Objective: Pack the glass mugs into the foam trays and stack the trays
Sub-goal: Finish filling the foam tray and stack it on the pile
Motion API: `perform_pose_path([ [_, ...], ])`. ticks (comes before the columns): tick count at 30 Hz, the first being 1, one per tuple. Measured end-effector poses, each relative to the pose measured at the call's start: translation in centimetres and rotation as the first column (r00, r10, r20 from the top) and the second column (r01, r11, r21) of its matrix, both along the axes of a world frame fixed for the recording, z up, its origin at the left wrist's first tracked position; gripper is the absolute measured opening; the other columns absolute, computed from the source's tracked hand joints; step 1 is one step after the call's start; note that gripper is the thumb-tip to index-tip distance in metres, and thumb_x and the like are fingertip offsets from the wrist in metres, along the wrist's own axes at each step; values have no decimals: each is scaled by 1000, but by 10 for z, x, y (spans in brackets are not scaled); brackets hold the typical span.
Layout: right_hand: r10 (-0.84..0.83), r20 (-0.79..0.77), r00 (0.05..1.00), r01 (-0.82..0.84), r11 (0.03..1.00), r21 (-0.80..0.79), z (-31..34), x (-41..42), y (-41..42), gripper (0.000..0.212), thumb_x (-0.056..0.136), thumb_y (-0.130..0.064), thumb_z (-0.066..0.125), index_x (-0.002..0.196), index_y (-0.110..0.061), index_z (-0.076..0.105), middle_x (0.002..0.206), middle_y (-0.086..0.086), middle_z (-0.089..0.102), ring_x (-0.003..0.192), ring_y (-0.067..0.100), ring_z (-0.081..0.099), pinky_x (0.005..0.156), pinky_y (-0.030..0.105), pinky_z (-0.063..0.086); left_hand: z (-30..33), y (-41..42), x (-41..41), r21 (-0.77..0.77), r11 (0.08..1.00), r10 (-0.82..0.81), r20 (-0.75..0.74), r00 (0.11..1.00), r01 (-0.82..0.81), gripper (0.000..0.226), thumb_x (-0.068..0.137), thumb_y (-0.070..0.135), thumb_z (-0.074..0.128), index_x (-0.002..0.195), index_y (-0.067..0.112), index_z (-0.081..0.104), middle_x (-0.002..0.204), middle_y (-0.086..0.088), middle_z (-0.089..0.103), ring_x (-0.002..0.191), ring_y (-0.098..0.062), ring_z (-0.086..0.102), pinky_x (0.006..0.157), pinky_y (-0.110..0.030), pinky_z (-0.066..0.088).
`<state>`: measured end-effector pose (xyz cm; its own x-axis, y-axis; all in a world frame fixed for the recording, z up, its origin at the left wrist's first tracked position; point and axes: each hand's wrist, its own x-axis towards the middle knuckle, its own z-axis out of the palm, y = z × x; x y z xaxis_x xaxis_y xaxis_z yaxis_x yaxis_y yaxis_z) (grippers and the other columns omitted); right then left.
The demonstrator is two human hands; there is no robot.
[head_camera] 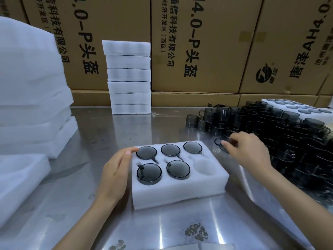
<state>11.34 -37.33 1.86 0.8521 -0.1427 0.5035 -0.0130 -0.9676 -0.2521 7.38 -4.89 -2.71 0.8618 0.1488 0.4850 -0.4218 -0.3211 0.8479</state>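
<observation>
A white foam tray (177, 193) lies on the steel table in front of me. Several dark glass mugs sit in its holes; the near-right hole (205, 166) is empty. My left hand (115, 175) rests flat against the tray's left side, its fingertips at the rim of the far-left mug (146, 152). To the right of the tray my right hand (249, 150) is closed on a smoky glass mug (223, 144) at the edge of a big pile of loose mugs (281, 132).
A stack of filled foam trays (129, 77) stands at the back by cardboard boxes (196, 44). Empty foam sheets (30, 98) are piled at the left. Another foam tray with mugs (295, 108) lies at the far right.
</observation>
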Motion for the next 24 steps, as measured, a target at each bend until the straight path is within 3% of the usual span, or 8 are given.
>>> perform_pose_path([
  [3, 140, 325, 935, -144, 990, -12, 18, -25, 17, 32, 82, -42, 68, 63, -17, 61, 83, -7, 55, 86, 18, 39, 57, 26, 31, 0, 0, 1, -8, 1000, 4, -1, 1000, -4, 36, 91, 37, 33, 96, 33, 68, 100, 27, 66, 102, 7, 56, 79, -3, 37],
  [6, 289, 485, 825, -328, 945, -4, 29, -46, 38, 31, 78, -30, 73, 58, -13, 57, 108, -5, 59, 102, 19, 44, 75, 25, 33, -1, -1, 1, -22, 1000, 5, 0, 1000, -5, 36, 90, 37, 33, 97, 30, 68, 101, 26, 66, 101, 9, 55, 80, -2, 36],
  [9, 422, 377, 825, -508, 846, 164, 28, -56, 59, 33, 79, -24, 73, 55, -23, 49, 109, -11, 62, 97, 11, 58, 78, 22, 38, -2, -1, 1, -25, 1000, 2, 4, 1000, -1, 34, 90, 37, 34, 97, 30, 67, 103, 26, 66, 103, 11, 54, 82, -1, 34],
  [11, 449, 243, 860, -499, 838, 221, 18, -57, 71, 33, 79, -29, 71, 55, -24, 50, 100, -12, 64, 91, 12, 59, 73, 27, 42, -3, -1, -1, -19, 1000, -5, 3, 1000, 5, 34, 90, 37, 35, 97, 31, 67, 103, 28, 65, 105, 10, 54, 83, -1, 34],
  [14, 406, 102, 908, -418, 894, 161, 3, -53, 80, 33, 83, -43, 63, 60, -21, 53, 96, -15, 59, 94, 10, 51, 73, 29, 42, -4, 0, -3, -17, 1000, -8, 8, 1000, 8, 33, 90, 36, 35, 97, 32, 68, 103, 30, 64, 105, 9, 54, 83, -2, 35],
  [24, 239, 56, 969, -238, 971, -16, -1, -48, 86, 32, 87, -49, 54, 69, -24, 47, 95, -14, 53, 89, 9, 40, 60, 27, 31, -3, 0, -7, 17, 1000, 5, -1, 1000, -5, 32, 90, 36, 37, 98, 32, 68, 104, 28, 65, 106, 10, 54, 85, -1, 34],
])
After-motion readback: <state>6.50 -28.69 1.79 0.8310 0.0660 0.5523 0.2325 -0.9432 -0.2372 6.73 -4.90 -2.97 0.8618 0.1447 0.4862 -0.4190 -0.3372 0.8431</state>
